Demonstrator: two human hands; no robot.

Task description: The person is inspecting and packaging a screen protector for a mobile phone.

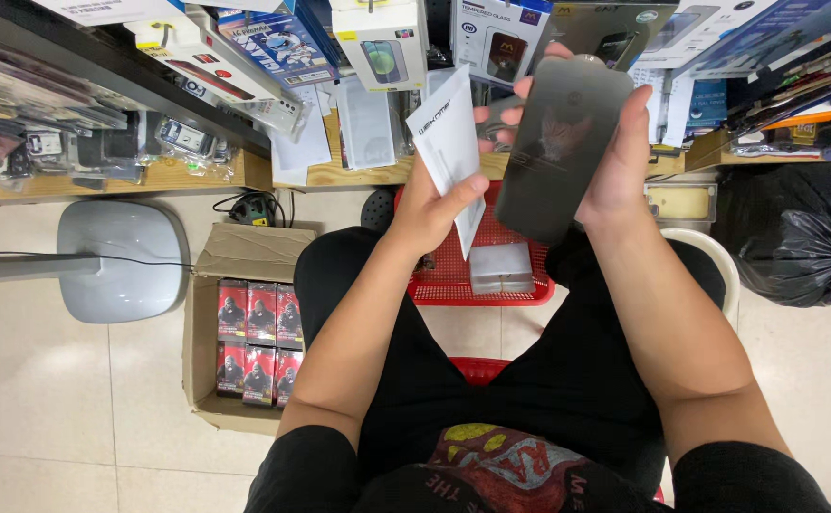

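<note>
We are closing our right hand around the right edge of a dark, glossy rectangular glass sheet, the thumb lying along its side and the fingertips curling over its top corners, so the sheet is standing nearly upright in front of us. Our left hand is pinching a white paper sleeve between thumb and fingers, the thumb pressing across its lower half; the sleeve is sitting just beside the glass sheet, its far edge seeming to meet it, though we cannot tell whether they are touching. Below both hands, a red plastic mesh basket is resting on the floor between our knees, holding a small grey box. Further left, an open cardboard carton is showing rows of red-and-black packets. A wooden shelf of boxed goods is running across the top, partly cut off. A black plastic bag is sitting at right.
</note>
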